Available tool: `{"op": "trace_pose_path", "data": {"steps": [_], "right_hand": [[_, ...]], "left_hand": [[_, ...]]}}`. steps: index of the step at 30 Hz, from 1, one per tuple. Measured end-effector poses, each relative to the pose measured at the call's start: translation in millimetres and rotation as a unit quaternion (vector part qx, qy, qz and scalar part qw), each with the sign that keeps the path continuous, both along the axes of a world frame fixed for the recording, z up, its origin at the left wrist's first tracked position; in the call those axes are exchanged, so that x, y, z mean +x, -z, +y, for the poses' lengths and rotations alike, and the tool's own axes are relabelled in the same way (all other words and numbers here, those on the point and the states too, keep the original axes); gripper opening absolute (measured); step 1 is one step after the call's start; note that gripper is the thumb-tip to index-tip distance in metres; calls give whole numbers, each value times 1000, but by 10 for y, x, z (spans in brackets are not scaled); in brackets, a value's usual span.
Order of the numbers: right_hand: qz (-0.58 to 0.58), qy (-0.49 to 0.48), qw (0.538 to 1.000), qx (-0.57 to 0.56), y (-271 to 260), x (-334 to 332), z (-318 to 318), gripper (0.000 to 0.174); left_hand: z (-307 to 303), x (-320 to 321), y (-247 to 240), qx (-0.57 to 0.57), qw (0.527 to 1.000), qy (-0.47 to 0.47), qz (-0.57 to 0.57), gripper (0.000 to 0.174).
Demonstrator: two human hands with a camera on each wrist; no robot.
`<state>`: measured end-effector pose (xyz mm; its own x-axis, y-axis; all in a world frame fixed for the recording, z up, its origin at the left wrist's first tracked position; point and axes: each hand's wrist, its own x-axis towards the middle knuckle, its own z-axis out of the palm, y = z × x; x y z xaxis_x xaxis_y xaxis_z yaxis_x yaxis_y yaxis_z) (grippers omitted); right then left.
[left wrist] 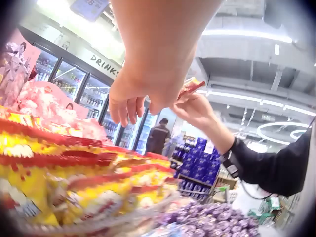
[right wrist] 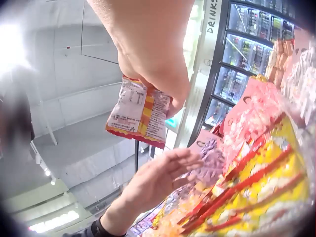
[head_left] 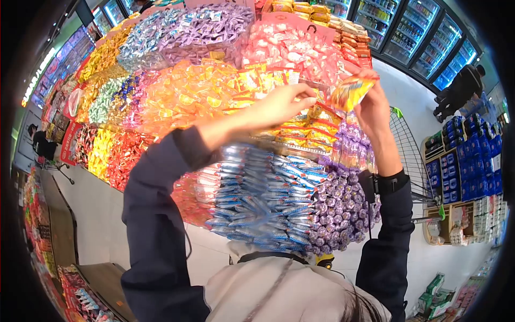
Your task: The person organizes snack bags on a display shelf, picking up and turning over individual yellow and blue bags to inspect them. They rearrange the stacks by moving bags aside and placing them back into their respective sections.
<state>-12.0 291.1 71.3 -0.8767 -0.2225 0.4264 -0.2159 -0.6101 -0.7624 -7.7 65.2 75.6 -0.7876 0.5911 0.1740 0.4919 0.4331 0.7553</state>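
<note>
My right hand (head_left: 374,111) holds up a small yellow and red snack bag (head_left: 353,93), pinched near one edge between thumb and fingers. The right wrist view shows the printed white back of that snack bag (right wrist: 136,112), with its red crimped end hanging down. To its left my left hand (head_left: 284,106) hovers with nothing in it, fingers loosely bent. Below the left hand lie rows of similar yellow and red bags (left wrist: 94,190) in a clear-edged bin. Both hands are apart from each other, above the candy display.
Loose orange-wrapped candies (head_left: 188,88) fill the bin on the left, pink ones (head_left: 289,45) lie behind. Blue-and-white packets (head_left: 257,198) and purple-wrapped lollipops (head_left: 340,212) hang in front. A shopping cart (head_left: 410,155) stands at right, with drink fridges (head_left: 413,37) and a person (head_left: 458,88) beyond.
</note>
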Motion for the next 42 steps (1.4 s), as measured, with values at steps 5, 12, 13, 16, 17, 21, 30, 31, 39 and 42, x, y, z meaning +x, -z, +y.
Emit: {"op": "trace_pose_path", "data": {"steps": [5, 12, 13, 16, 17, 21, 30, 31, 39, 42], "right_hand": [[-82, -137, 981, -107, 209, 568, -531, 13], [-162, -160, 972, -63, 410, 1063, -852, 32], [-161, -140, 975, -58, 417, 1110, -850, 35], [-171, -123, 975, -76, 558, 1217, -845, 41], [-167, -126, 976, -61, 622, 1312, -825, 41], [-183, -55, 980, 47, 738, 1567, -843, 39], [-237, -54, 970, 4, 836, 1735, -825, 32], [-238, -55, 970, 7, 842, 1743, -822, 32], [-134, 1, 985, 106, 768, 1873, -856, 35], [-132, 11, 987, 92, 800, 1860, -881, 37]], "left_hand": [[-104, 909, 161, 281, 867, 83, -402, 41], [-282, 1522, 410, 325, 865, -5, -383, 30], [-300, 1550, 415, 328, 871, -22, -364, 29], [-403, 1618, 526, 337, 888, -69, -305, 26], [-430, 1633, 592, 340, 892, -85, -285, 25], [-422, 1755, 797, 355, 889, -110, -268, 21], [-390, 1906, 849, 357, 876, -99, -308, 22], [-391, 1912, 867, 362, 876, -96, -305, 21], [-406, 1940, 969, 381, 878, -75, -280, 14], [-408, 1945, 995, 365, 883, -87, -282, 15]]}}
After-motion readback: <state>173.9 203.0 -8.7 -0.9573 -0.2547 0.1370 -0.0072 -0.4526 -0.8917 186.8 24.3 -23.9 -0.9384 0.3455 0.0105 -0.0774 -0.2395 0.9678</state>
